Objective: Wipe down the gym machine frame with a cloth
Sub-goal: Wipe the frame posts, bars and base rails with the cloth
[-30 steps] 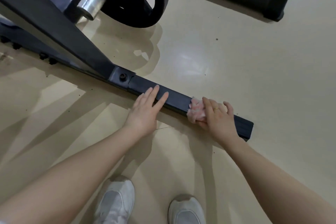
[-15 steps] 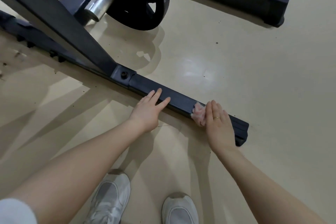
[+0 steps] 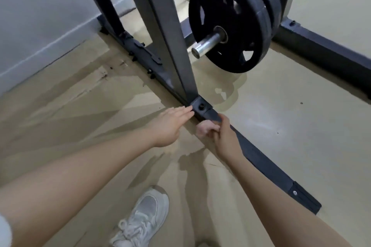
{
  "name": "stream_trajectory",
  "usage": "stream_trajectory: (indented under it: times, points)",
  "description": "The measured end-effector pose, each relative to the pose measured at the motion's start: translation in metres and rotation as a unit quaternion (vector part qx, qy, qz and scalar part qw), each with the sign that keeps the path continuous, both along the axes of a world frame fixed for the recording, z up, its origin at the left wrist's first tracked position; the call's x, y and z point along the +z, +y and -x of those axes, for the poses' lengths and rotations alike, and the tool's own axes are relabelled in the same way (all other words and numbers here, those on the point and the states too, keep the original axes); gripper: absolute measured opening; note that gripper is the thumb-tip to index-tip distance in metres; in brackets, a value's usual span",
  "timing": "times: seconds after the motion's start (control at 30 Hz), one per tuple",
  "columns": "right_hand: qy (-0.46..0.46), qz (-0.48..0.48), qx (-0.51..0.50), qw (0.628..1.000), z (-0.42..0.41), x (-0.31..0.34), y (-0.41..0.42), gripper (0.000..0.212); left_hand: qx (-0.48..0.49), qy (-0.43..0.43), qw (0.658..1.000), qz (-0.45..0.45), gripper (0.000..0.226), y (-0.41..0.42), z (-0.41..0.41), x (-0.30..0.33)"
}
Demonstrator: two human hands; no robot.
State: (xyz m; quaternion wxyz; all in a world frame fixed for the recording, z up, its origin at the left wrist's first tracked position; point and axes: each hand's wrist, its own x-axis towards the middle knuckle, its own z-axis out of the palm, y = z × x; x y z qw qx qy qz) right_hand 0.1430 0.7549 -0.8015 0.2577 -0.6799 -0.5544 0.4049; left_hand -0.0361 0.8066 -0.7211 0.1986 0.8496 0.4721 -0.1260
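Black gym machine frame low on the beige floor, base bar running from far left to near right, weight plates beyond. Left hand stretched forward, fingers straight and released, tips at the bolted joint. Right hand curled over the bar, grasping the pink cloth against its near side, beside that joint.

Matt dark painted metal frame, shiny bare steel bar, soft pink cloth, glossy beige floor.
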Motion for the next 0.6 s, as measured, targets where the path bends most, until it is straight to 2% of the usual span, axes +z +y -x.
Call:
stream_trajectory:
  times: [0.07, 0.13, 0.2, 0.3, 0.4, 0.5, 0.6]
  points:
    - [0.024, 0.01, -0.027, 0.999, 0.021, 0.023, 0.012, 0.032, 0.033, 0.003, 0.999, -0.03, 0.066, 0.008, 0.027, 0.024]
    - [0.086, 0.041, -0.039, 0.995, 0.042, 0.044, 0.029, 0.012, 0.093, -0.01, 0.994, -0.062, 0.063, 0.024, 0.061, 0.048]
    - [0.132, 0.046, -0.038, 0.989, 0.063, 0.072, 0.045, 0.005, 0.151, -0.042, 0.984, -0.082, 0.062, 0.037, 0.088, 0.067]
    - [0.171, 0.031, -0.028, 0.984, 0.099, 0.103, 0.073, 0.011, 0.221, -0.085, 0.966, -0.107, 0.065, 0.054, 0.119, 0.076]
    - [0.207, 0.04, -0.01, 0.977, 0.139, 0.122, 0.103, 0.032, 0.268, -0.115, 0.95, -0.112, 0.066, 0.077, 0.157, 0.073]
    - [0.288, 0.035, -0.008, 0.957, 0.187, 0.154, 0.127, 0.028, 0.319, -0.194, 0.921, -0.112, 0.061, 0.106, 0.194, 0.071]
    - [0.29, 0.019, -0.058, 0.955, 0.235, 0.183, 0.164, 0.036, 0.334, -0.269, 0.895, -0.119, 0.06, 0.14, 0.227, 0.084]
